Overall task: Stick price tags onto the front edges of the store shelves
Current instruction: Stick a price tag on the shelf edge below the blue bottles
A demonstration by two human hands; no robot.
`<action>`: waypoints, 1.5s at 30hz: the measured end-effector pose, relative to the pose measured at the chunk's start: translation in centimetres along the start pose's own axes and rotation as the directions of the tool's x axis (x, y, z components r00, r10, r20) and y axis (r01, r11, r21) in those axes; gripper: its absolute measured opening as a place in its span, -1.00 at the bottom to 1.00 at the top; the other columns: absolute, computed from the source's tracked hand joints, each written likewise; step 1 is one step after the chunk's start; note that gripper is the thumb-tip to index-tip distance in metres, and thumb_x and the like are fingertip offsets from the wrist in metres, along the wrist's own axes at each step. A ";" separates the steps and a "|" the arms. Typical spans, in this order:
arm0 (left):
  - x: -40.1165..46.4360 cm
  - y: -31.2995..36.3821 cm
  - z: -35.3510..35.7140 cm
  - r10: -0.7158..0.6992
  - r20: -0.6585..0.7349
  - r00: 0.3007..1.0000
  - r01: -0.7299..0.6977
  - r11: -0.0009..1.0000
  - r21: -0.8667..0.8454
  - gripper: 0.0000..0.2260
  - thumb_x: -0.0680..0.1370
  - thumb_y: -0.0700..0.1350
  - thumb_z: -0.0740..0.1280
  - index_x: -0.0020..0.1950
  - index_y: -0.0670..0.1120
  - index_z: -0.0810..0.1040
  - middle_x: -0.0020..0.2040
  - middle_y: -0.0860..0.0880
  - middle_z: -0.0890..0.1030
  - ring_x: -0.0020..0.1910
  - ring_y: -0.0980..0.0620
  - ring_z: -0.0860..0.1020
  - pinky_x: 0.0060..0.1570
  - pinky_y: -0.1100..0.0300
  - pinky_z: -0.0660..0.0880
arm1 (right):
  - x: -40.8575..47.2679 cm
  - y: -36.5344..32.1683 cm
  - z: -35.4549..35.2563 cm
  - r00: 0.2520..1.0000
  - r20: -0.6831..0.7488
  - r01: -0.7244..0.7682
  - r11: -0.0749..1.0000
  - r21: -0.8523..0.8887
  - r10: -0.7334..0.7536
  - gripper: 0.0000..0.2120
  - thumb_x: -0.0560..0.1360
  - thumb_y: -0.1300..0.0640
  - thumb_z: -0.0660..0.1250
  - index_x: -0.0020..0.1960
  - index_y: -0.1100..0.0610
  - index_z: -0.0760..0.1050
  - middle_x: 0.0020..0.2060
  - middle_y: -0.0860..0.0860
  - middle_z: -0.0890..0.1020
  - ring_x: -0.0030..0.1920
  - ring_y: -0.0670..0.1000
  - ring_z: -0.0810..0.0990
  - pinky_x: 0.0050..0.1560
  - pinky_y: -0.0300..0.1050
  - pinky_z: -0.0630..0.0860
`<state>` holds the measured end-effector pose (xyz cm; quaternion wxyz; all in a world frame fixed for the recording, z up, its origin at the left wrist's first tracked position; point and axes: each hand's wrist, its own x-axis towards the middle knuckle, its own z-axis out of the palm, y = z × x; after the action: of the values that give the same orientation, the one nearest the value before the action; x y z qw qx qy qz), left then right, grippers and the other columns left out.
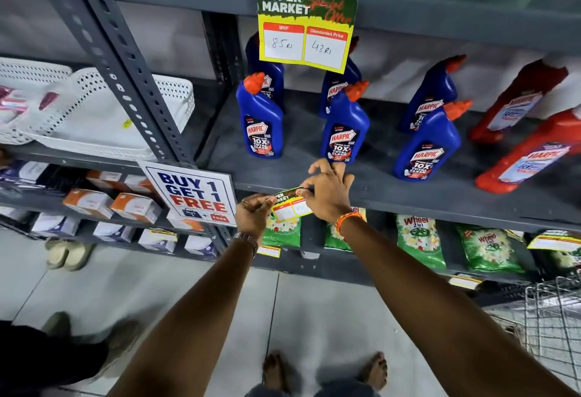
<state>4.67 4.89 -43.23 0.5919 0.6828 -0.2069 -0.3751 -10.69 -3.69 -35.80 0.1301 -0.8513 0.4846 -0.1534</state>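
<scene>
A small green-and-yellow price tag (287,204) is held against the front edge of the grey middle shelf (440,204), just below the blue toilet-cleaner bottles. My left hand (253,212) pinches the tag's left end. My right hand (328,190) grips its upper right corner with thumb and fingers. A larger tag of the same kind (306,30), marked 85 and 43, hangs from the front edge of the shelf above (440,16).
Blue bottles (344,127) and red bottles (528,157) stand on the middle shelf. Green detergent bags (419,244) fill the shelf below. A "Buy 1 Get 1 Free" sign (193,193) hangs at the upright post. A wire trolley (547,318) stands at right.
</scene>
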 end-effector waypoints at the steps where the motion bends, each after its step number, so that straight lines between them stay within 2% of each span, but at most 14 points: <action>1: 0.1 0.2 -0.2 0.025 0.001 1.000 -0.025 0.999 0.040 -0.93 0.50 -0.32 0.46 -0.06 -0.33 0.68 -0.17 -0.16 0.65 -0.30 0.19 0.61 -0.25 0.36 0.55 | -0.3 -0.1 0.1 1.000 -0.011 -0.016 1.000 0.006 0.016 -0.92 0.45 0.03 0.42 -0.14 -0.06 0.70 0.14 -0.13 0.40 0.18 0.05 0.23 0.05 0.01 0.17; 2: 0.1 0.4 -0.4 0.045 0.008 0.999 -0.046 0.996 0.074 -0.92 0.49 -0.34 0.47 -0.08 -0.37 0.66 -0.23 -0.09 0.64 -0.36 0.27 0.60 -0.27 0.39 0.53 | -0.5 -0.2 0.1 0.999 -0.019 -0.033 0.999 0.016 0.033 -0.92 0.45 0.03 0.42 -0.15 -0.06 0.70 0.13 -0.13 0.40 0.18 0.05 0.24 0.06 0.03 0.19; 4: 0.4 0.6 -0.8 0.072 0.024 0.997 -0.074 0.990 0.122 -0.94 0.45 -0.35 0.50 -0.17 -0.34 0.65 -0.28 -0.01 0.64 -0.38 0.31 0.60 -0.21 0.32 0.53 | -1.1 0.0 0.3 0.997 -0.030 -0.064 0.997 0.036 0.065 -0.93 0.44 0.03 0.43 -0.15 -0.06 0.70 0.13 -0.12 0.41 0.18 0.06 0.25 0.08 0.05 0.21; 7: -0.1 1.5 -1.3 0.132 0.033 0.991 -0.136 0.953 0.272 -0.88 0.43 -0.21 0.56 -0.09 -0.23 0.74 -0.22 0.00 0.71 -0.30 0.28 0.63 -0.15 0.26 0.54 | -1.8 0.3 0.6 0.993 -0.063 -0.099 0.994 0.052 0.102 -0.94 0.41 0.02 0.46 -0.15 -0.05 0.71 0.10 -0.12 0.41 0.17 0.05 0.26 0.05 0.01 0.16; 9: -0.5 2.1 -1.5 0.202 0.025 0.979 -0.197 0.911 0.362 -0.88 0.40 -0.15 0.59 -0.09 -0.13 0.76 -0.19 0.02 0.73 -0.27 0.21 0.64 -0.17 0.33 0.56 | -2.2 0.4 0.6 0.989 -0.084 -0.115 0.992 0.055 0.119 -0.93 0.40 0.01 0.47 -0.14 -0.04 0.71 0.08 -0.11 0.41 0.15 0.06 0.27 0.02 -0.01 0.12; 11: -1.0 3.1 -1.5 0.254 0.034 0.967 -0.246 0.879 0.410 -0.90 0.40 -0.15 0.59 -0.11 -0.10 0.77 -0.19 0.05 0.72 -0.27 0.22 0.62 -0.21 0.43 0.51 | -2.3 0.4 0.6 0.986 -0.095 -0.135 0.990 0.050 0.139 -0.92 0.39 0.01 0.48 -0.14 -0.04 0.71 0.07 -0.10 0.41 0.15 0.07 0.27 0.02 -0.01 0.11; 15: -0.2 4.2 -1.5 0.375 0.145 0.916 -0.376 0.671 0.639 -0.90 0.42 -0.11 0.57 -0.09 -0.06 0.78 -0.10 -0.05 0.75 -0.02 -0.03 0.63 0.01 0.20 0.48 | -2.3 0.1 0.6 0.975 -0.107 -0.195 0.981 -0.002 0.193 -0.91 0.39 0.02 0.44 -0.14 -0.04 0.71 0.04 -0.08 0.39 0.13 0.10 0.28 0.05 0.03 0.15; 19: 0.5 4.8 -1.6 0.353 0.214 0.911 -0.381 0.518 0.766 -0.88 0.47 -0.16 0.48 -0.02 -0.04 0.77 0.02 -0.08 0.72 0.21 -0.08 0.52 0.19 0.23 0.40 | -2.5 -0.3 0.9 0.967 -0.109 -0.239 0.969 -0.054 0.233 -0.89 0.40 0.05 0.39 -0.18 -0.03 0.71 0.03 -0.06 0.38 0.13 0.12 0.29 0.07 0.10 0.21; 22: 0.9 5.4 -1.5 0.290 0.216 0.932 -0.329 0.430 0.841 -0.88 0.47 -0.05 0.51 -0.01 0.05 0.75 0.14 -0.07 0.54 0.25 -0.08 0.41 0.14 0.29 0.26 | -2.4 -0.4 1.3 0.957 -0.090 -0.281 0.958 -0.051 0.276 -0.89 0.40 0.00 0.42 -0.17 -0.04 0.72 0.03 -0.07 0.38 0.13 0.12 0.28 0.07 0.14 0.26; 24: 1.1 5.9 -1.2 0.299 0.235 0.925 -0.336 0.356 0.872 -0.88 0.44 0.01 0.53 -0.04 0.09 0.75 0.11 -0.04 0.50 0.21 -0.13 0.40 0.09 0.28 0.17 | -2.4 -0.4 1.5 0.950 -0.075 -0.307 0.951 -0.033 0.304 -0.89 0.41 -0.01 0.42 -0.15 -0.04 0.72 0.03 -0.08 0.38 0.13 0.11 0.27 0.09 0.15 0.28; 26: 1.1 6.2 -0.9 0.331 0.235 0.914 -0.338 0.299 0.893 -0.88 0.44 0.04 0.53 -0.05 0.09 0.76 0.11 -0.03 0.49 0.19 -0.16 0.41 0.04 0.24 0.16 | -2.3 -0.2 1.5 0.944 -0.071 -0.325 0.946 -0.012 0.323 -0.88 0.41 0.00 0.42 -0.13 -0.03 0.72 0.02 -0.07 0.37 0.14 0.11 0.27 0.11 0.15 0.28; 36: 1.0 6.2 -0.5 0.343 0.225 0.912 -0.328 0.282 0.902 -0.91 0.46 -0.01 0.50 -0.05 0.07 0.76 0.13 -0.05 0.48 0.18 -0.18 0.39 0.02 0.21 0.21 | -2.2 -0.1 1.7 0.933 -0.075 -0.354 0.935 -0.031 0.351 -0.86 0.40 -0.03 0.41 -0.12 -0.04 0.71 0.03 -0.06 0.38 0.14 0.11 0.26 0.12 0.15 0.27; 45: 1.4 5.5 -0.6 0.363 0.233 0.902 -0.340 0.268 0.901 -0.88 0.44 0.05 0.51 -0.09 0.06 0.75 0.05 -0.06 0.50 0.14 -0.19 0.45 0.05 0.20 0.17 | -2.4 -0.1 1.8 0.924 -0.096 -0.373 0.928 -0.007 0.370 -0.91 0.39 -0.01 0.44 -0.15 -0.07 0.71 0.00 -0.06 0.40 0.11 0.12 0.29 0.11 0.18 0.31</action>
<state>6.90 3.05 -38.35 0.1716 0.8351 -0.5208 -0.0445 -11.05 -1.42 -37.76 0.1235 -0.7375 0.6445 -0.1595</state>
